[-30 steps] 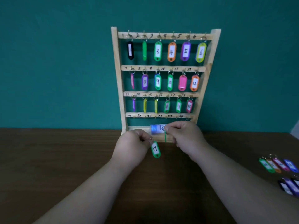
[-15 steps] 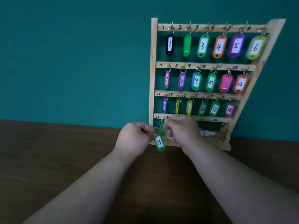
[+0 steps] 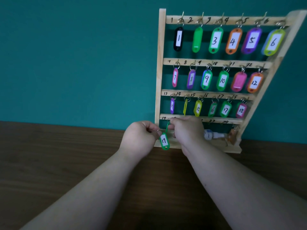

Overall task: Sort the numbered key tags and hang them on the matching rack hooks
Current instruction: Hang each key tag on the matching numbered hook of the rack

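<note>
A wooden key rack (image 3: 162, 63) stands against the teal wall, with tags 1 to 18 hanging on its upper three rails. My left hand (image 3: 141, 136) pinches the ring of the green tag marked 19 (image 3: 164, 141), which dangles in front of the rack's base. My right hand (image 3: 187, 130) pinches a second green tag (image 3: 167, 127), seen edge-on so its number is hidden. Its ring is up at the bottom rail (image 3: 232, 121), just right of the written 19. My right hand hides the hooks around 20 to 22.
A small white bottle (image 3: 211, 135) and a brownish object (image 3: 232, 136) lie on the rack's base shelf under labels 23 and 24. The dark wooden table (image 3: 66, 163) stretches left and towards me. The rack leans out to the right edge of view.
Both hands rose from the rack's base to the bottom rail, carrying the tags. My view swung left, so the rack sits further right and the loose tags on the table left the frame.
</note>
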